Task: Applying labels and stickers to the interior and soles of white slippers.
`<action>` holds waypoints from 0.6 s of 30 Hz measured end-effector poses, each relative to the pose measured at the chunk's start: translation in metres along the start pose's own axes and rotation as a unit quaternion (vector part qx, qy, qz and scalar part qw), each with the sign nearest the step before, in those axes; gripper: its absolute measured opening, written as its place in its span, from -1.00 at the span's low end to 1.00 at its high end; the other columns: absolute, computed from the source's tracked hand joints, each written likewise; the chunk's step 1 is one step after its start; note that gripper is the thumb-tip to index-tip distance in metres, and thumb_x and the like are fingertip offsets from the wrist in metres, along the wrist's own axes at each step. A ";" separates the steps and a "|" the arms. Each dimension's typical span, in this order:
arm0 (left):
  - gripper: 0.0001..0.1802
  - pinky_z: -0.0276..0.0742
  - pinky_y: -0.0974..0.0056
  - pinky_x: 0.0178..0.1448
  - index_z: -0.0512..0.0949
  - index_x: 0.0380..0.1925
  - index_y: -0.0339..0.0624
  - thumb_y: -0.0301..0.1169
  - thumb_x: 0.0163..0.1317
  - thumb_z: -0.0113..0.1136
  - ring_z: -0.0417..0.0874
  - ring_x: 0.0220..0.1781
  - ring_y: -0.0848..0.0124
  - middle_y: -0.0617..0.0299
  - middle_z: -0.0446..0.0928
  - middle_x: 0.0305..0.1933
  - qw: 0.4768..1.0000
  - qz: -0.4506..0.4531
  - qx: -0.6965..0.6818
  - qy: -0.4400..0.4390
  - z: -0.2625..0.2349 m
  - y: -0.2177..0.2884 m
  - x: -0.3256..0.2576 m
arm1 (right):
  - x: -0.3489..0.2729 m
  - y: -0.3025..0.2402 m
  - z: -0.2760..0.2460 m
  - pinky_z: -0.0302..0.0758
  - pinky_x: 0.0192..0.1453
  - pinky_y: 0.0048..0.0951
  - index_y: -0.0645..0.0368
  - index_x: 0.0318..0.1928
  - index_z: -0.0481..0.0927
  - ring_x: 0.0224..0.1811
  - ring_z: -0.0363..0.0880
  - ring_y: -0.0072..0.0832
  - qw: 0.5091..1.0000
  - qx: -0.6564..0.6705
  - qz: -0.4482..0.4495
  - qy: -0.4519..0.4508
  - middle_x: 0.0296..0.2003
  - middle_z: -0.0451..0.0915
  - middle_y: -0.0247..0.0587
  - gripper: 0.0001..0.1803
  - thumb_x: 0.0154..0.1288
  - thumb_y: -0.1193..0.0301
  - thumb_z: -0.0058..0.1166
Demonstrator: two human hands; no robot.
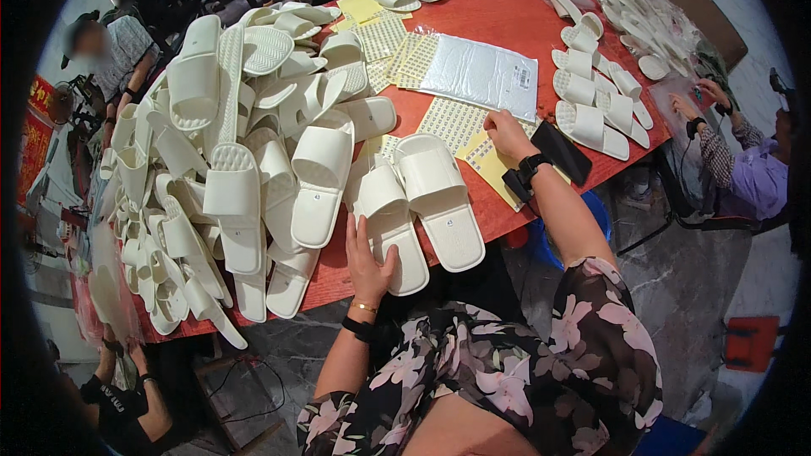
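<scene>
A pair of white slippers stands at the table's near edge: a left slipper [400, 249] and a right slipper [445, 219] with a small size label on its sole. My left hand [368, 266] rests against the left slipper, fingers stretched along its outer side and thumb over its sole. Farther right, my right hand [509, 137] is over a yellow sheet of stickers [490, 171], its fingers curled together at the sheet. Whatever is between those fingertips is too small to make out. A black phone [561, 153] lies beside my right wrist.
A big heap of white slippers [241, 177] covers the red table's [486, 17] left side. Beyond my right hand lie a silver-white padded mailer [480, 76] and more sticker sheets [380, 36]. Paired slippers [583, 84] line the right side. Several people work around the table.
</scene>
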State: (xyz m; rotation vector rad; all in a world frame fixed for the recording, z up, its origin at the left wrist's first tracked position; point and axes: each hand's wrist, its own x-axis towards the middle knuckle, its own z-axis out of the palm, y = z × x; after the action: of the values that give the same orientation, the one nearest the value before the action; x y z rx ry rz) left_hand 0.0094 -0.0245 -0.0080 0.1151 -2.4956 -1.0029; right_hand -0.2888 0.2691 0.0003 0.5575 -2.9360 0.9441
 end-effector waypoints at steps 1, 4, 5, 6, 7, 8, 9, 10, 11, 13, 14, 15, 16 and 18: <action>-0.07 0.10 0.01 0.53 0.12 0.45 -0.23 -0.40 0.07 0.35 0.11 0.54 -0.10 -0.22 0.04 0.53 1.000 -0.004 -0.004 -0.003 0.001 0.001 0.000 | -0.001 0.001 -0.002 0.48 0.03 -0.17 0.22 -0.20 0.58 -0.09 0.54 -0.02 1.000 0.003 0.004 -0.010 -0.19 0.53 0.09 -0.84 0.17 0.54 0.08; -0.07 0.10 0.01 0.53 0.12 0.45 -0.24 -0.41 0.07 0.35 0.11 0.54 -0.09 -0.22 0.04 0.53 1.000 -0.010 -0.008 -0.007 0.001 0.002 0.000 | -0.008 -0.004 -0.007 0.50 -0.06 -0.28 0.29 -0.19 0.56 -0.17 0.57 -0.20 0.998 0.035 -0.042 0.019 -0.22 0.54 -0.02 -0.81 0.16 0.53 0.13; -0.07 0.10 0.01 0.53 0.12 0.45 -0.24 -0.41 0.07 0.35 0.11 0.54 -0.09 -0.22 0.04 0.53 1.000 -0.010 -0.008 -0.007 0.001 0.001 -0.001 | -0.014 -0.007 -0.007 0.50 -0.06 -0.28 0.29 -0.19 0.56 -0.17 0.57 -0.20 0.998 0.034 -0.042 0.019 -0.22 0.54 -0.02 -0.81 0.16 0.53 0.13; -0.07 0.10 0.01 0.53 0.12 0.45 -0.23 -0.41 0.07 0.34 0.11 0.54 -0.09 -0.22 0.05 0.53 1.000 -0.011 -0.008 -0.005 0.000 0.000 -0.002 | -0.023 -0.017 -0.008 0.51 -0.05 -0.24 0.29 -0.20 0.57 -0.17 0.57 -0.14 0.997 0.057 -0.046 0.026 -0.23 0.55 0.03 -0.81 0.15 0.50 0.13; -0.07 0.10 0.01 0.53 0.13 0.45 -0.23 -0.41 0.07 0.34 0.11 0.54 -0.09 -0.22 0.05 0.53 1.000 -0.010 -0.008 -0.003 0.001 -0.001 -0.001 | -0.032 -0.029 -0.012 0.51 -0.03 -0.21 0.28 -0.21 0.59 -0.17 0.57 -0.08 0.995 0.078 -0.049 0.035 -0.24 0.55 0.07 -0.80 0.15 0.48 0.13; -0.07 0.10 0.01 0.53 0.13 0.45 -0.23 -0.41 0.07 0.34 0.11 0.54 -0.09 -0.22 0.05 0.53 1.000 -0.015 -0.008 -0.005 -0.001 0.000 -0.004 | -0.045 -0.044 -0.015 0.52 -0.08 -0.21 0.26 -0.24 0.60 -0.21 0.59 -0.10 0.995 0.082 -0.033 0.042 -0.30 0.58 0.02 -0.83 0.16 0.46 0.15; -0.07 0.10 0.01 0.53 0.13 0.45 -0.23 -0.41 0.07 0.34 0.11 0.54 -0.09 -0.22 0.05 0.52 1.000 -0.010 -0.008 -0.001 -0.002 0.000 0.000 | -0.059 -0.060 -0.018 0.52 -0.12 -0.21 0.26 -0.28 0.61 -0.24 0.60 -0.12 0.994 0.102 -0.036 0.029 -0.36 0.61 -0.04 -0.85 0.16 0.44 0.15; -0.07 0.11 0.01 0.53 0.13 0.45 -0.23 -0.41 0.07 0.34 0.11 0.54 -0.09 -0.22 0.05 0.52 1.000 -0.007 -0.009 0.000 -0.003 0.000 -0.001 | -0.077 -0.074 -0.017 0.52 -0.14 -0.20 0.26 -0.32 0.61 -0.27 0.61 -0.12 0.991 0.123 -0.044 0.034 -0.38 0.62 -0.03 -0.86 0.18 0.42 0.15; -0.07 0.11 0.01 0.53 0.13 0.45 -0.23 -0.41 0.07 0.34 0.11 0.54 -0.09 -0.22 0.05 0.52 1.000 -0.008 -0.012 -0.003 -0.002 0.000 -0.001 | -0.093 -0.086 -0.016 0.52 -0.14 -0.19 0.26 -0.32 0.61 -0.26 0.61 -0.11 0.989 0.149 -0.022 -0.006 -0.37 0.61 0.02 -0.85 0.18 0.42 0.14; -0.10 0.17 -0.04 0.49 0.17 0.42 -0.26 -0.32 0.08 0.35 0.16 0.50 -0.15 -0.25 0.06 0.51 1.000 -0.003 -0.003 0.003 -0.001 -0.001 0.001 | -0.120 -0.103 -0.005 0.53 -0.11 -0.16 0.24 -0.29 0.61 -0.22 0.60 -0.04 0.990 0.118 -0.070 -0.040 -0.35 0.60 0.03 -0.88 0.19 0.46 0.09; -0.10 0.17 -0.04 0.49 0.17 0.42 -0.26 -0.32 0.08 0.35 0.16 0.50 -0.15 -0.25 0.06 0.51 1.000 -0.003 -0.004 0.001 0.000 -0.002 0.002 | -0.133 -0.103 0.005 0.53 -0.08 -0.15 0.21 -0.28 0.61 -0.20 0.60 -0.04 0.989 0.094 -0.102 -0.039 -0.33 0.58 0.01 -0.89 0.19 0.47 0.09; -0.10 0.17 -0.04 0.49 0.16 0.42 -0.25 -0.31 0.09 0.35 0.16 0.50 -0.15 -0.24 0.06 0.51 1.000 0.000 0.001 0.004 0.000 -0.002 0.001 | -0.142 -0.110 0.011 0.53 -0.06 -0.13 0.18 -0.25 0.61 -0.17 0.59 -0.06 0.988 0.082 -0.114 -0.062 -0.31 0.56 -0.02 -0.88 0.19 0.45 0.14; -0.10 0.17 -0.03 0.49 0.16 0.42 -0.25 -0.31 0.09 0.35 0.16 0.50 -0.15 -0.24 0.06 0.51 1.000 0.004 0.005 0.006 0.000 -0.002 0.001 | -0.151 -0.112 0.022 0.53 -0.07 -0.13 0.18 -0.25 0.61 -0.16 0.58 -0.07 0.988 0.087 -0.118 -0.044 -0.30 0.56 -0.04 -0.87 0.18 0.45 0.16; -0.10 0.17 -0.03 0.49 0.16 0.42 -0.25 -0.32 0.09 0.35 0.16 0.50 -0.15 -0.24 0.06 0.52 1.000 0.001 0.004 0.004 0.000 -0.002 0.001 | -0.160 -0.116 0.034 0.53 -0.08 -0.12 0.18 -0.25 0.61 -0.16 0.58 -0.07 0.988 0.092 -0.124 -0.027 -0.28 0.56 -0.05 -0.87 0.17 0.45 0.17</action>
State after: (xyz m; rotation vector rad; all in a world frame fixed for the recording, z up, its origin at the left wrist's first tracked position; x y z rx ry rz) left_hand 0.0083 -0.0259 -0.0089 0.1174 -2.4914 -0.9906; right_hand -0.0971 0.2151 0.0191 0.9442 -2.7510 1.1886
